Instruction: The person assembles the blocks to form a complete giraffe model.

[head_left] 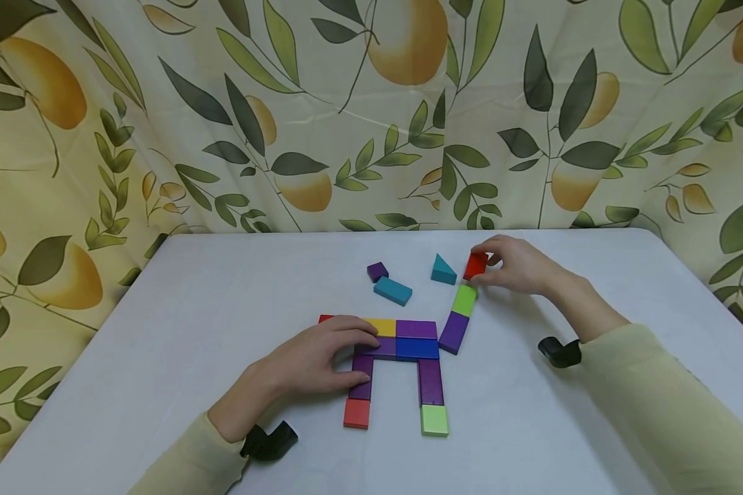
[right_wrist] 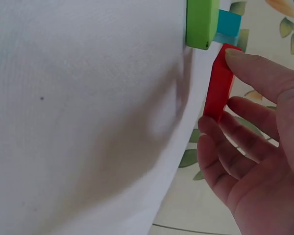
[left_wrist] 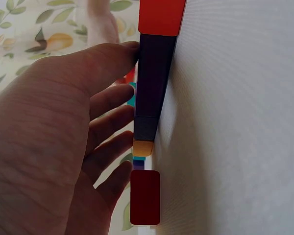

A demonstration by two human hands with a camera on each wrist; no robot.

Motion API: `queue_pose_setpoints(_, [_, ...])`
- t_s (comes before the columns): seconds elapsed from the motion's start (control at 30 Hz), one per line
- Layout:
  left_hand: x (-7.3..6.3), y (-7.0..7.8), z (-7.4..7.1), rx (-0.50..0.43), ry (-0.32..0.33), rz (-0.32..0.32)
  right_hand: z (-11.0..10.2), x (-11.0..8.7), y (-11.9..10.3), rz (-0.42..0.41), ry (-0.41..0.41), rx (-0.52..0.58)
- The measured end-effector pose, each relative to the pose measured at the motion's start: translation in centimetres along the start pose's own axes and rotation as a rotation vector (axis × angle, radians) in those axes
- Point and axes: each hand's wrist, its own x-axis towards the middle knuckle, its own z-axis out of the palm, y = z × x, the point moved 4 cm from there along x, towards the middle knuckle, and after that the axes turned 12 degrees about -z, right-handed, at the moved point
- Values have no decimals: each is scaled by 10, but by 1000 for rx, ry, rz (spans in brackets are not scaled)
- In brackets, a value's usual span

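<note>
My right hand [head_left: 523, 267] pinches a red block [head_left: 475, 266] between thumb and fingers, just beyond a lime green block [head_left: 464, 300]. That green block joins end to end with a purple block [head_left: 455, 333], slanting away from a flat block figure. Over the figure's left part lies my left hand [head_left: 312, 354], fingers loosely extended and fingertips at the purple blocks. Its body has a yellow block [head_left: 380, 327], a purple block [head_left: 416, 329] and a blue block [head_left: 417, 349]. Two purple legs end in a red block [head_left: 356, 414] and a light green block [head_left: 434, 420]. Part of another red block [left_wrist: 145, 197] is hidden in the head view.
Behind the figure lie a teal triangular block [head_left: 444, 270], a teal rectangular block [head_left: 393, 291] and a small dark purple block [head_left: 377, 271]. The white table [head_left: 179, 330] meets a fruit-patterned cloth [head_left: 359, 137] at the back. Each wrist carries a black camera mount [head_left: 560, 352].
</note>
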Motion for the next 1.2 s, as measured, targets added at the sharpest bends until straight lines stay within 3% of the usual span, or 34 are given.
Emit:
queue_pose_setpoints(0.3, [0,0,0,-5,-7,0,10,2,9,104,-51,38])
queue_pose_setpoints(0.9, [1,-1,1,0,-6,6,12,2,21,138,-47,44])
queue_pose_setpoints(1.2, [1,-1,0,-3,-2,11,13,3,21,115,-50,36])
